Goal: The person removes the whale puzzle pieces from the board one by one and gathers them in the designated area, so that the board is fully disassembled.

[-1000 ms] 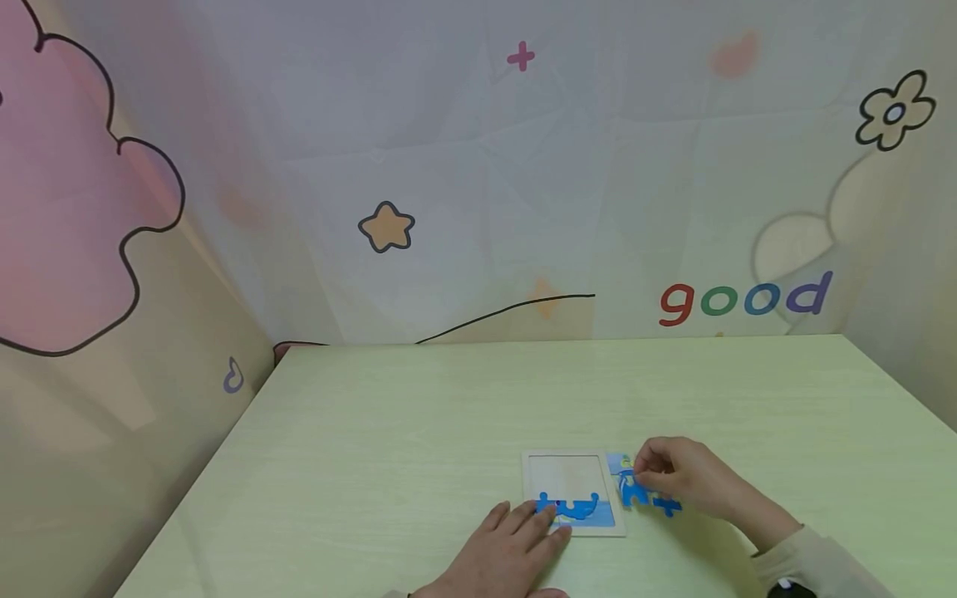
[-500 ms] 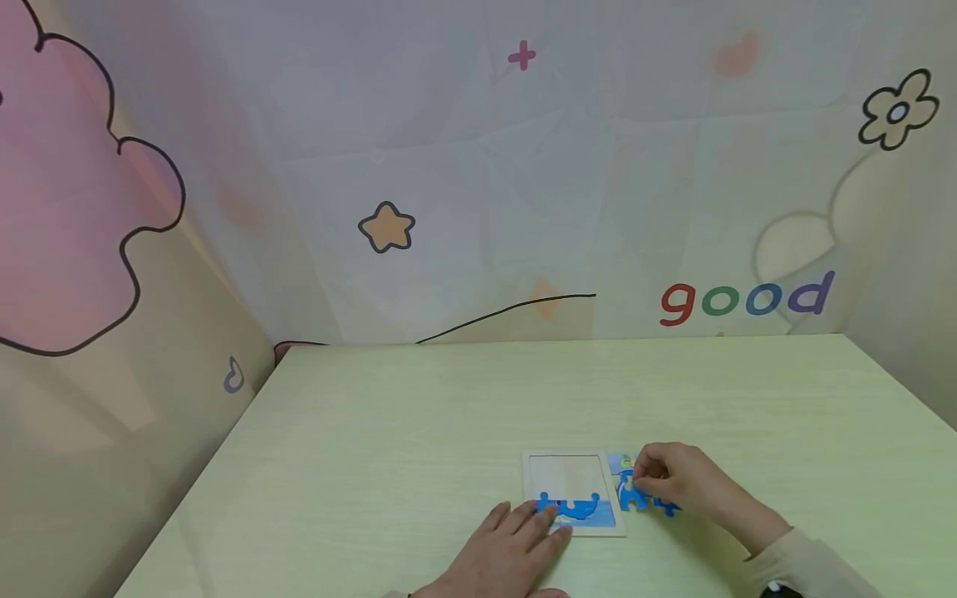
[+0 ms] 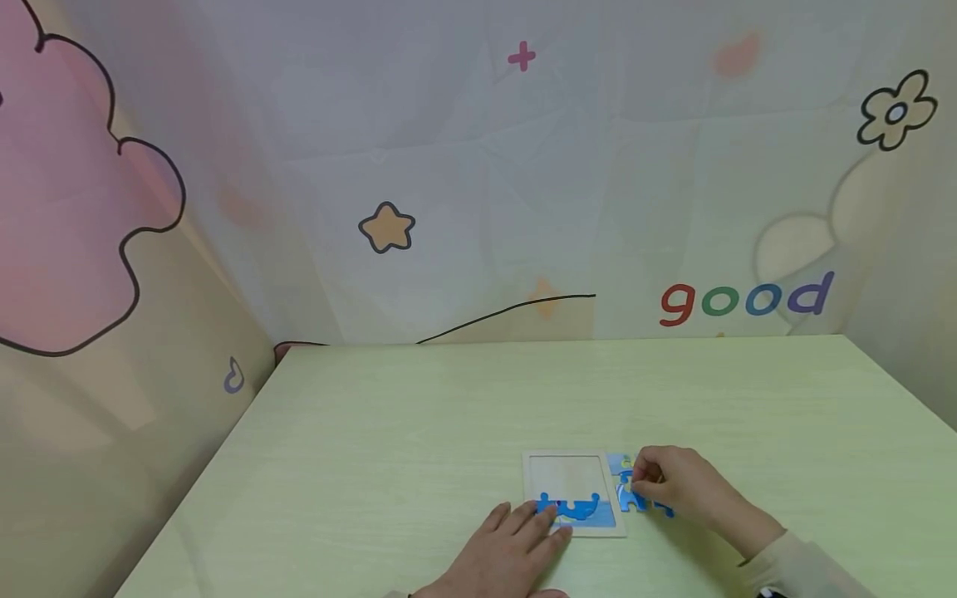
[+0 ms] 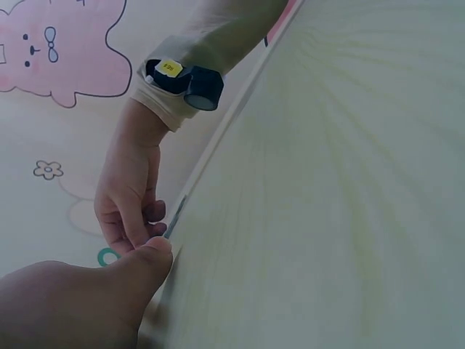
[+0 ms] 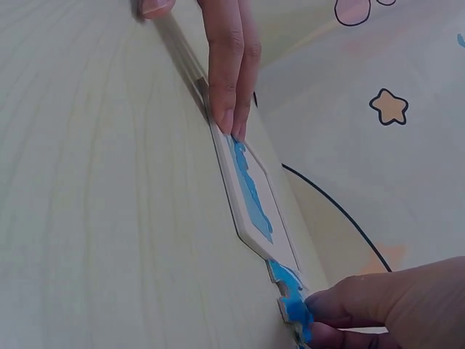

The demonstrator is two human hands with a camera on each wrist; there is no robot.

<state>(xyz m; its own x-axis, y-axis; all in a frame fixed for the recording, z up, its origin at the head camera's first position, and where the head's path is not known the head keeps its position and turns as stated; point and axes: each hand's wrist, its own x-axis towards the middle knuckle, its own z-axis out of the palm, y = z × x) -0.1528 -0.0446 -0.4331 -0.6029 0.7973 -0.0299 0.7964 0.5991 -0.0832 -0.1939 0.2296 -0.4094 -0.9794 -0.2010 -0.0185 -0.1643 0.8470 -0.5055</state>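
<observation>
A shallow puzzle tray (image 3: pixel 598 531) with a pale rim lies near the front of the table. Joined blue puzzle pieces (image 3: pixel 586 513) line its near side, and the bare bottom shows beyond them. My left hand (image 3: pixel 508 544) lies over the tray's near left corner, its extended fingers resting on rim and pieces. Just right of the tray, my right hand (image 3: pixel 688 486) pinches a blue puzzle piece (image 5: pixel 296 307) between thumb and forefinger. Other loose pieces (image 3: pixel 620 462) lie around it, and the hand partly covers another blue piece (image 3: pixel 664 509).
The pale green table (image 3: pixel 374 432) reaches back to a printed cloth backdrop (image 3: pixel 478 166) with cartoon shapes and lettering. A dark device (image 4: pixel 200 87) is strapped over the right sleeve, seen in the left wrist view.
My right hand has shifted slightly toward me and to the left, covering more of the rightmost loose piece. My left hand and the tray have stayed in place.
</observation>
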